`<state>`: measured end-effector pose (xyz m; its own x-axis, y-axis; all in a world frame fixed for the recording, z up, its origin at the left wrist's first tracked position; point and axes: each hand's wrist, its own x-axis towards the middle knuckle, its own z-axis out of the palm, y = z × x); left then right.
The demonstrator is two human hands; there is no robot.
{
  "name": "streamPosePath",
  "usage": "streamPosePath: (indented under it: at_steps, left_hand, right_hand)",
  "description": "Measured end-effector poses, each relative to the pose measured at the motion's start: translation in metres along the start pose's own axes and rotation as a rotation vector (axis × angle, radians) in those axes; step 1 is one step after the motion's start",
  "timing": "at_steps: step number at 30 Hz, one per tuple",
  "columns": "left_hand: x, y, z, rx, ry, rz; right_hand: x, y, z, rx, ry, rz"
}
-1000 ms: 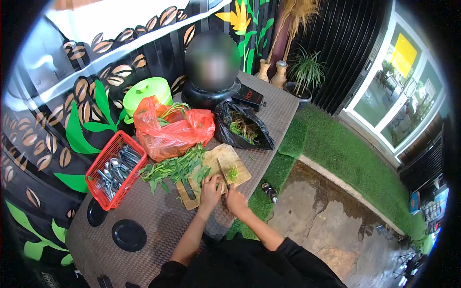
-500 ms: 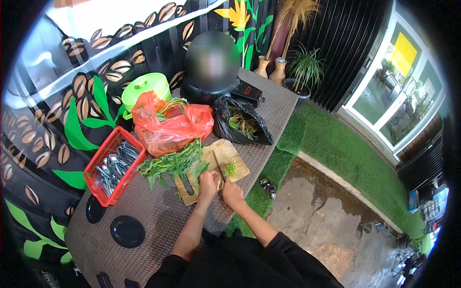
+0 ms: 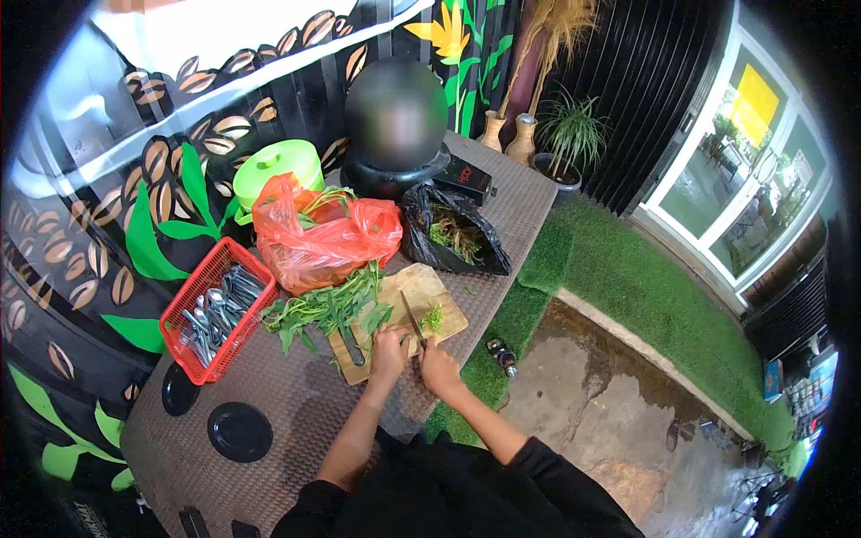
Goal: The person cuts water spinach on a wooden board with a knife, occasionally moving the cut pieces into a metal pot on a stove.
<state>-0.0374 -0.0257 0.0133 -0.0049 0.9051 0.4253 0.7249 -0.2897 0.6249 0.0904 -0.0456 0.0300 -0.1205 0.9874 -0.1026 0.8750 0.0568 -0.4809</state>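
On the wooden cutting board (image 3: 420, 280), my right hand (image 3: 440, 368) grips the handle of a knife (image 3: 411, 311), its blade pointing away from me. My left hand (image 3: 389, 351) is closed close beside the blade, at the edge of the leafy greens (image 3: 327, 309); its fingers partly hide what they pinch, which looks like green stems. The pile of long-stemmed greens spreads over the left of the board and onto the table. A small heap of cut greens (image 3: 432, 317) lies right of the blade.
Behind the board stand a red plastic bag (image 3: 327, 242) with greens and a black bag (image 3: 453, 235) of trimmings. Leftward are a red cutlery basket (image 3: 254, 316), a green lidded container (image 3: 280, 170) and black plates (image 3: 239, 432). The table's (image 3: 508, 211) right edge runs close to the board.
Both hands stay nearly in place; the right hand and knife have shifted very slightly. The whole view has moved a little. The bags and basket stand as before.
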Motion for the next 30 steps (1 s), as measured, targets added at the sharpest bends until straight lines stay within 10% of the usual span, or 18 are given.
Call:
streamPosePath:
  at_steps: [30]
  left_hand:
    - [-0.001, -0.003, 0.016, -0.224, 0.025, -0.161]
  right_hand:
    - [0.033, 0.005, 0.001, 0.023, -0.098, 0.020]
